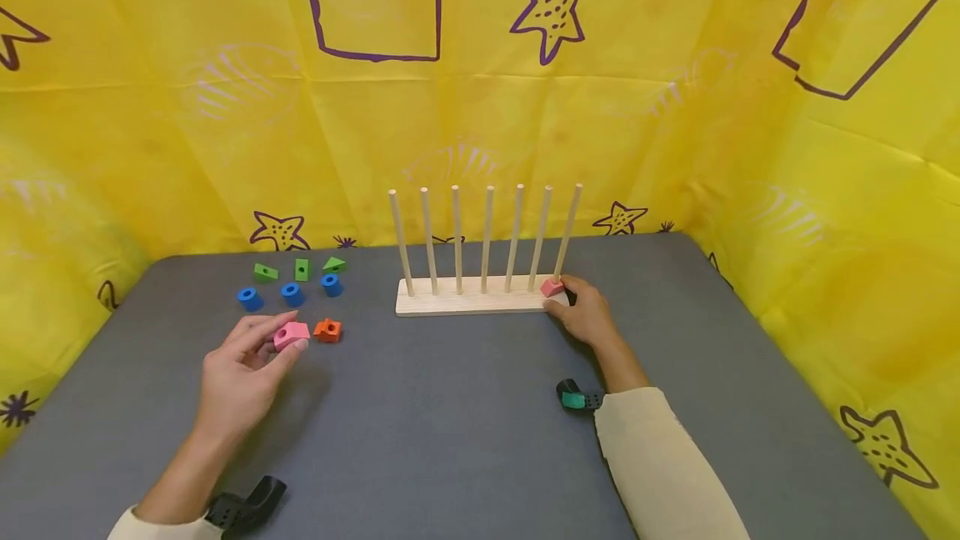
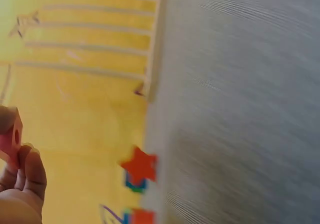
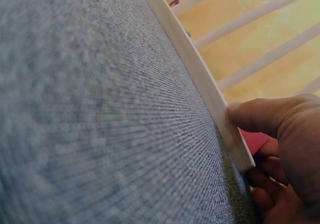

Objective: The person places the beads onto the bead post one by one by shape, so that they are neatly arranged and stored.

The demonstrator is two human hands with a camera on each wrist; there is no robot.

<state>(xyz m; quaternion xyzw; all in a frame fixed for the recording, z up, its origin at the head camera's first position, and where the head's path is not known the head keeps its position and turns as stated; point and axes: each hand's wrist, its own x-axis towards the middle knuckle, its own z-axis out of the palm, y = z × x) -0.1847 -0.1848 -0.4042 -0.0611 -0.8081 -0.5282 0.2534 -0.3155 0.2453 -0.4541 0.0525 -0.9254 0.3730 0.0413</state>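
Observation:
My left hand (image 1: 238, 369) pinches a pink block (image 1: 291, 335) with a hole through it, raised above the table at left. In the left wrist view, the fingers and part of this block show at the left edge. My right hand (image 1: 588, 311) grips the right end of the wooden peg stand (image 1: 472, 303), thumb on its front edge. Another pink block (image 1: 552, 287) sits at the foot of the rightmost peg, beside those fingers. In the right wrist view, the thumb presses the stand's edge (image 3: 220, 109), and the fingers partly hide the pink block (image 3: 254, 141).
An orange star-shaped block (image 2: 140, 166) lies near my left hand, with another orange piece (image 2: 142, 217) beyond it. Three blue cylinders (image 1: 292, 295) form a row behind. Farther back are three green blocks (image 1: 302, 269). A yellow patterned cloth (image 1: 480, 107) hangs around the grey table (image 1: 450, 423).

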